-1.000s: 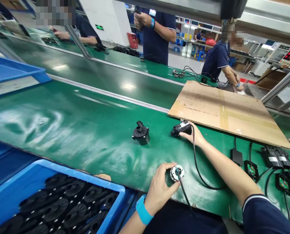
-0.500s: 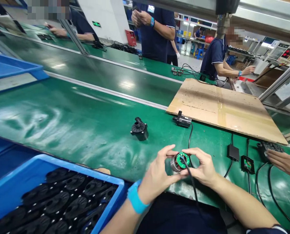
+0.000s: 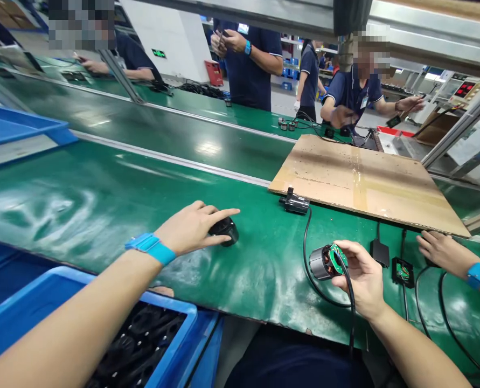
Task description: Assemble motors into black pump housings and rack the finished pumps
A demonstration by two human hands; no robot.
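Note:
My left hand, with a blue wristband, reaches across the green belt and closes over a black round pump housing. My right hand holds a small motor core with a green circuit board on its end. A black cable runs from that core in a loop to a black pump lying by the cardboard's edge.
A cardboard sheet lies on the belt at right. A blue bin with several black parts stands near me. Another person's hand rests by black adapters and small boards. People work beyond the far belt.
My left hand let go of the motor core and reached out to the black housing. My right hand kept the core and moved it right. A co-worker's hand came further in.

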